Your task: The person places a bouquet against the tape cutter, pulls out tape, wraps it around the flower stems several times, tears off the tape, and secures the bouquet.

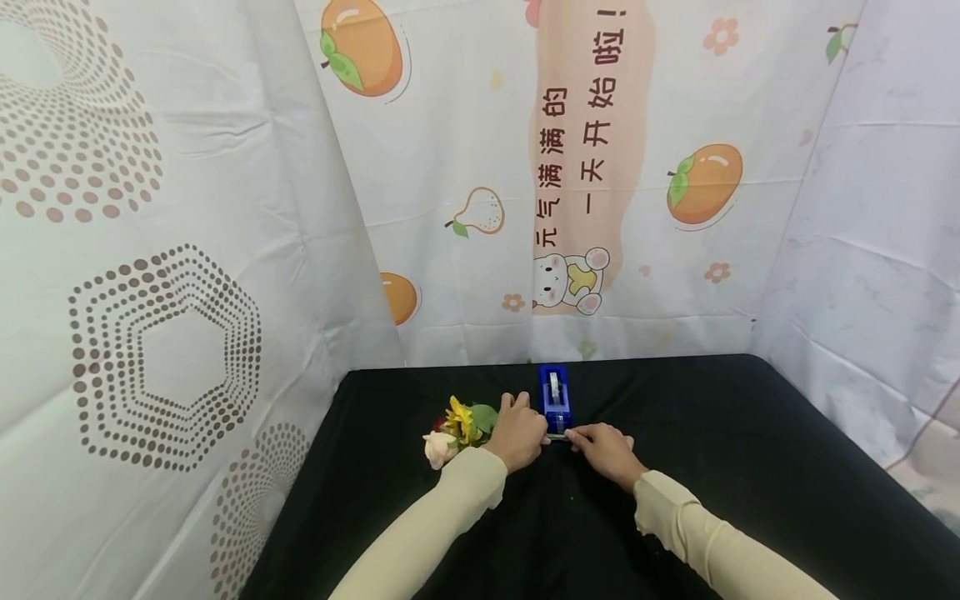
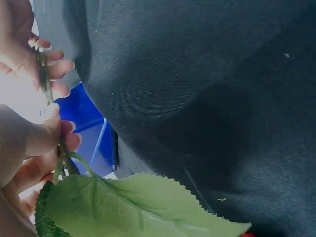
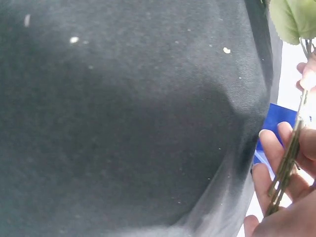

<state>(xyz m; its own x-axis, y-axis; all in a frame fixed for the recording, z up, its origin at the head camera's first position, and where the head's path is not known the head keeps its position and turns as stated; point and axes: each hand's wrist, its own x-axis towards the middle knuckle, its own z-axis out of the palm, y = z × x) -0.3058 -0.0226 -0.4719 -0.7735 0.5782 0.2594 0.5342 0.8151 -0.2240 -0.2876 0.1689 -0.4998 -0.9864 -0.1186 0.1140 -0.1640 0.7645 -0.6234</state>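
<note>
A small bouquet of artificial flowers lies sideways, its yellow flower [image 1: 461, 419] and pale pink rose [image 1: 438, 448] to the left of my left hand [image 1: 519, 435]. That hand pinches the upper green stems [image 2: 62, 150] between thumb and fingers, just beside a broad serrated leaf [image 2: 133, 205]. My right hand [image 1: 606, 450] holds the lower ends of the bundled stems [image 3: 286, 168], thumb on one side and fingers on the other. Directly beyond both hands stands a blue tape dispenser [image 1: 555, 398]. The glare in the wrist views hides whether tape is on the stems.
Black cloth [image 1: 690, 425] covers the table. A white printed curtain [image 1: 465, 275] hangs behind its back edge, with more curtains [image 1: 172, 292] at the left and right sides. Tiny pale scraps [image 3: 74, 39] lie on the cloth.
</note>
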